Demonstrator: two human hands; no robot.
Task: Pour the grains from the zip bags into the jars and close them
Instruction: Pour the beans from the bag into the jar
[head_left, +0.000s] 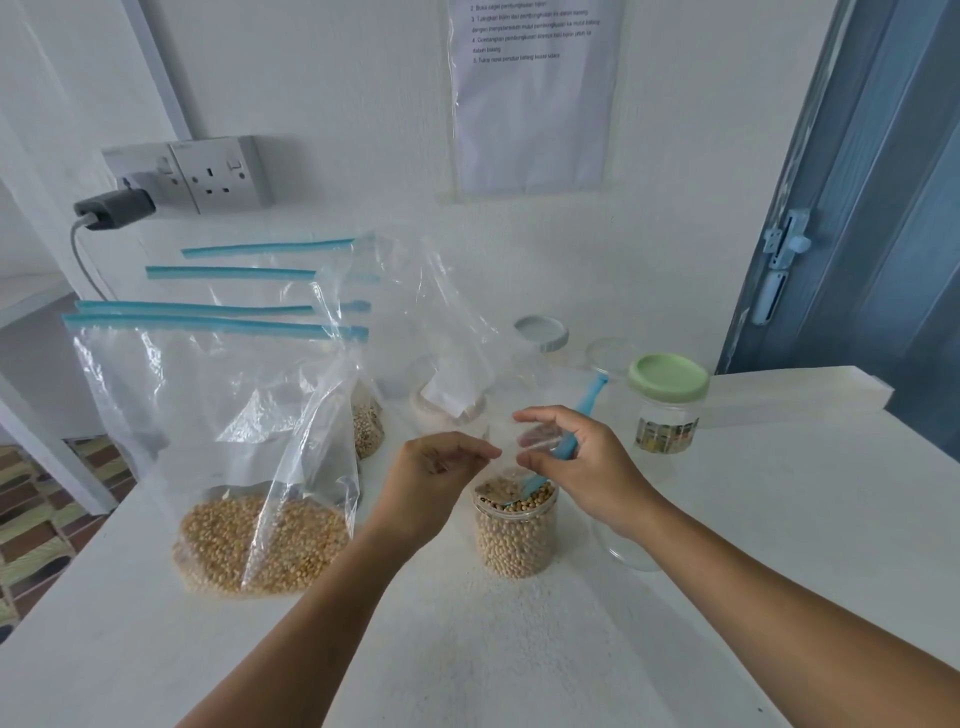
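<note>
A white counter (519, 649) runs along a white wall with a double socket (208, 174), a taped-up sheet (535, 93) and a blue door (857, 208) to the right. Near the middle stands the jar (515, 530), open and filled with pale round grains almost to the rim. Over its mouth hangs an upturned, nearly empty clear bag (441, 322), its blue zip strip (566, 441) dipping into the jar. The right hand (582, 467) has its fingers curled round that strip and the bag mouth; the left hand (436, 473) pinches the plastic just beside it, thumb and fingers nearly closed. To the left stands a full bag (249, 499) of yellow grains, more bags ranked behind it. Behind and to the right are a green-lidded jar (667, 400), a white-lidded jar (541, 333) and what looks like an empty clear jar (623, 540) just beside the right wrist. The pour looks all but done. The risks from here, as I judge them: the jar is brim-full, so the last grains could spill over the rim; pulling the strip out could flick grains onto the counter; and the right forearm could knock the empty jar.
</note>
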